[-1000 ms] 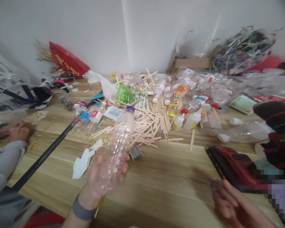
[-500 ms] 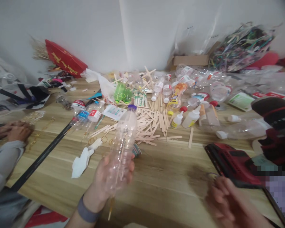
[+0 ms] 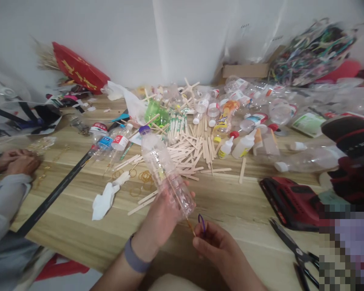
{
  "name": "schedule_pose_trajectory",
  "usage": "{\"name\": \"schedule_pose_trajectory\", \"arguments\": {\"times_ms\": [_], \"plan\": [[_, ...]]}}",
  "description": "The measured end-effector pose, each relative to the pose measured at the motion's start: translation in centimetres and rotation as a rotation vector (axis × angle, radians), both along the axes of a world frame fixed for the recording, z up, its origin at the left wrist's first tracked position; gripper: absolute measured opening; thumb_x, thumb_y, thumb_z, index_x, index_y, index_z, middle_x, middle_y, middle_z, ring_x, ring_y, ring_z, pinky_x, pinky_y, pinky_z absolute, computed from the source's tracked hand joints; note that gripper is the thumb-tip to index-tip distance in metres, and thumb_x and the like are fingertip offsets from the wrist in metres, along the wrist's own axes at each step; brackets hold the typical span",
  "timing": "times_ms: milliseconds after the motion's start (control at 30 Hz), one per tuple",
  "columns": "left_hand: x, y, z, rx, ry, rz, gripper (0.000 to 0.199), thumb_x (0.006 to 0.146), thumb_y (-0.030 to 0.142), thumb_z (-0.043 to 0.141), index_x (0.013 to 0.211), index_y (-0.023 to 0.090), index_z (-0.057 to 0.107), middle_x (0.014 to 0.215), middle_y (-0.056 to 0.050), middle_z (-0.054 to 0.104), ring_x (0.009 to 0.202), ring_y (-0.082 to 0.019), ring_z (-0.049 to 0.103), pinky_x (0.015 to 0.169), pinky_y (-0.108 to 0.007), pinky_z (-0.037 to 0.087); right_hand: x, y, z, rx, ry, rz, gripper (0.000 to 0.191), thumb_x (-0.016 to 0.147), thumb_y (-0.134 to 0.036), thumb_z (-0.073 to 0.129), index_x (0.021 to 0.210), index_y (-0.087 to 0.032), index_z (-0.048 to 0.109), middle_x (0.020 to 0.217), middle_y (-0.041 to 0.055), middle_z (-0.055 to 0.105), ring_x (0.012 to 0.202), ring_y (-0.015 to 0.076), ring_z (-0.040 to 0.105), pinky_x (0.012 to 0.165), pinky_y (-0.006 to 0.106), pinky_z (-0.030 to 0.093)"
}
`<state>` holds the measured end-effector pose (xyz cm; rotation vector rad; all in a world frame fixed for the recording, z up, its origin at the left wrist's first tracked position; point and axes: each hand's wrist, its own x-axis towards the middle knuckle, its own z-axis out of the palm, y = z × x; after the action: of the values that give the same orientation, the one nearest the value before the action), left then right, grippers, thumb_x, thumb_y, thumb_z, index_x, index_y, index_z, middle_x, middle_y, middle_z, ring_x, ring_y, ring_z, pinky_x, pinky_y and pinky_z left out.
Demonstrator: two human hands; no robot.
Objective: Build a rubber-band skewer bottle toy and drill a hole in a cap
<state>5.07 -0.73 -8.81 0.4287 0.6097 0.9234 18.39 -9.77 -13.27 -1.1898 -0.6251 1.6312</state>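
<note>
Clear bottle held beside the craft stick pile

The clear bottle (image 3: 166,171) is gripped in the left hand (image 3: 165,216), tilted, nearer the wearer than the craft stick pile (image 3: 189,155). At the bottle's base, a purple ring (image 3: 202,224) is pinched by the right hand (image 3: 210,240). Black-handled scissors (image 3: 297,252) are seen right of the bottle.

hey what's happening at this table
The left hand holds a clear bottle with a purple cap, its base toward the person. The right hand pinches a small purple ring near the stick that pokes out of the base. Wooden sticks and more bottles lie beyond, with scissors on the right. Another person's hands are at the left.
</note>
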Motion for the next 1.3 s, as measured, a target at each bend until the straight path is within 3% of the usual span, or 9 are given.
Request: {"name": "schedule_pose_trajectory", "arguments": {"times_ms": [233, 367, 500, 700, 900, 1067, 1167, 1300], "plan": [[0.3, -0.3, -0.4, 0.051, -0.024, -0.036, 0.054, 0.064, 0.050, 0.084, 0.111, 0.028, 0.069, 0.108, -0.005, 0.072, 0.095, -0.023, 0.068, 0.077, -0.036, 0.058, 0.3, -0.7, 0.3, 0.045, -0.086, 0.073, 0.052, 0.074, -0.067, 0.071, 0.071, -0.015, 0.064, 0.065, -0.0004, 0.055, 0.058, 0.0100, 0.047, 0.057, 0.022, 0.041], [0.2, -0.3, -0.7, 0.063, -0.025, -0.043, 0.054, 0.065, 0.051, 0.084, 0.111, 0.030, 0.069, 0.107, -0.005, 0.073, 0.095, -0.023, 0.069, 0.076, -0.035, 0.058, -0.2, -1.0, 0.0, -0.044, -0.025, 0.065, 0.061, 0.074, -0.075, 0.063, 0.078, -0.014, 0.064, 0.068, 0.0016, 0.061, 0.047, 0.0077, 0.050, 0.048, 0.021, 0.039], [0.2, -0.4, -0.7, 0.076, -0.024, -0.037, 0.054, 0.065, 0.053, 0.083, 0.112, 0.030, 0.070, 0.107, -0.005, 0.074, 0.094, -0.023, 0.070, 0.075, -0.034, 0.058, -0.2, -0.9, -0.3, -0.013, 0.013, 0.081, 0.056, 0.073, -0.071, 0.068, 0.087, -0.019, 0.055, 0.073, -0.0022, 0.061, 0.039, 0.0050, 0.049, 0.039, 0.018, 0.037], [0.0, -0.3, -0.5, 0.071, 0.009, -0.043, 0.051, 0.065, 0.050, 0.083, 0.110, 0.031, 0.070, 0.106, -0.003, 0.074, 0.094, -0.023, 0.070, 0.076, -0.035, 0.060, -0.4, -0.4, 0.4, -0.026, 0.086, 0.075, 0.060, 0.064, -0.070, 0.076, 0.072, -0.018, 0.045, 0.059, -0.0063, 0.057, 0.033, 0.0009, 0.043, 0.034, 0.013, 0.027], [-1.1, 0.4, -0.7, 0.002, 0.121, -0.065, 0.038, 0.075, 0.043, 0.076, 0.110, 0.029, 0.070, 0.104, -0.003, 0.075, 0.096, -0.026, 0.070, 0.077, -0.036, 0.061, -1.0, -0.5, 1.0, -0.071, 0.146, 0.061, 0.068, 0.068, -0.084, 0.057, 0.080, -0.017, 0.052, 0.056, -0.0016, 0.061, 0.030, 0.0074, 0.048, 0.028, 0.016, 0.030], [-1.6, 0.8, -0.5, -0.017, 0.155, -0.059, 0.054, 0.061, 0.042, 0.085, 0.111, 0.032, 0.069, 0.106, -0.002, 0.075, 0.097, -0.030, 0.070, 0.077, -0.039, 0.062, -0.9, -0.5, 0.9, -0.065, 0.236, 0.079, 0.068, 0.056, -0.072, 0.077, 0.086, -0.021, 0.045, 0.059, -0.0039, 0.066, 0.029, 0.0074, 0.049, 0.028, 0.015, 0.035], [-1.3, 0.8, -0.3, -0.027, 0.165, -0.079, 0.059, 0.054, 0.043, 0.088, 0.109, 0.033, 0.070, 0.105, -0.001, 0.075, 0.096, -0.030, 0.070, 0.077, -0.039, 0.062, -0.9, -0.5, 0.6, -0.061, 0.230, 0.067, 0.065, 0.059, -0.075, 0.073, 0.082, -0.018, 0.049, 0.058, -0.0023, 0.066, 0.029, 0.0067, 0.049, 0.027, 0.014, 0.034], [-0.6, 0.6, -0.1, -0.013, 0.158, -0.046, 0.038, 0.074, 0.044, 0.076, 0.109, 0.031, 0.070, 0.101, 0.000, 0.076, 0.092, -0.025, 0.071, 0.076, -0.036, 0.061, -0.9, -0.6, 0.4, -0.058, 0.234, 0.092, 0.069, 0.068, -0.083, 0.058, 0.083, -0.016, 0.053, 0.058, 0.0000, 0.065, 0.028, 0.0068, 0.049, 0.027, 0.015, 0.033]]}}
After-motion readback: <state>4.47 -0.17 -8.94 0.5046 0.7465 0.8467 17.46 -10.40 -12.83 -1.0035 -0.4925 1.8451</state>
